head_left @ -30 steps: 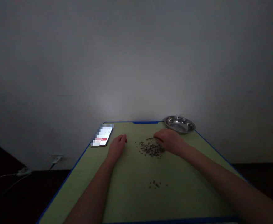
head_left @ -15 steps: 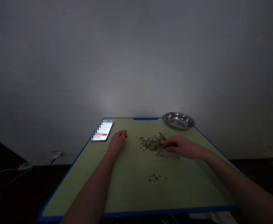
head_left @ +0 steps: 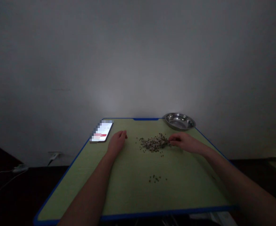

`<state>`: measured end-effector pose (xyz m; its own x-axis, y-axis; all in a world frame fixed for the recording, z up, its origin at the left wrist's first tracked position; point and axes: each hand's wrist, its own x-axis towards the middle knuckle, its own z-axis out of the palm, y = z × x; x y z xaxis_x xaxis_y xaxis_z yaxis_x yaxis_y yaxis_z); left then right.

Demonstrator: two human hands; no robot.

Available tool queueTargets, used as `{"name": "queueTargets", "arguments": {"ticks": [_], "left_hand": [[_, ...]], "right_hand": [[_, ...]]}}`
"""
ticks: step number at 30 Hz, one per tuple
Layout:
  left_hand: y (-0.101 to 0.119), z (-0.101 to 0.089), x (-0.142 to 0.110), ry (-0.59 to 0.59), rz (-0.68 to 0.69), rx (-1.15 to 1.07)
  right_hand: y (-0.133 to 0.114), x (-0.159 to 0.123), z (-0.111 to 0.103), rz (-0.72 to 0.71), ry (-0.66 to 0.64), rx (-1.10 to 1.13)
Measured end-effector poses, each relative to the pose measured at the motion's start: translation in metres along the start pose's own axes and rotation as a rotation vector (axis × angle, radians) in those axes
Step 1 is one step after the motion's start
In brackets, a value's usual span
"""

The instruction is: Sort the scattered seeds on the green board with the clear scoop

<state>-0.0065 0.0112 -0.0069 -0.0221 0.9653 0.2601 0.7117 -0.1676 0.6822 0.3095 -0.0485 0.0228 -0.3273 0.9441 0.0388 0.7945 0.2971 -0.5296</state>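
A pile of small dark and pale grains, like beans mixed with rice, lies on the green table top. At the pile's right edge is my right hand, thumb and fingers pinched together low over the grains. Anything between those fingertips is too small to make out. My left hand rests on the table to the left of the pile, its fingers curled in, with nothing seen in it. Closer to me lies a small separate group of dark beans.
A shallow steel bowl stands at the far right corner. On the far left lies a phone with a lit screen. The table's blue edge runs close to me, and a wall rises behind the table.
My right hand has shifted from over the pile's near right side to its right edge, slightly farther away. The view has moved a little; my left hand stays in place on the table.
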Motion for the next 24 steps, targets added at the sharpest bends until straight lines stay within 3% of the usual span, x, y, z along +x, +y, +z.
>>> {"name": "queueTargets", "arguments": {"ticks": [8, 24], "left_hand": [[0.0, 0.0, 0.0, -0.014, -0.015, -0.022], [0.001, 0.001, -0.001, -0.002, -0.01, -0.017]], "right_hand": [[-0.001, 0.001, 0.006, 0.002, -0.016, 0.027], [-0.033, -0.001, 0.025, -0.041, -0.081, 0.062]]}}
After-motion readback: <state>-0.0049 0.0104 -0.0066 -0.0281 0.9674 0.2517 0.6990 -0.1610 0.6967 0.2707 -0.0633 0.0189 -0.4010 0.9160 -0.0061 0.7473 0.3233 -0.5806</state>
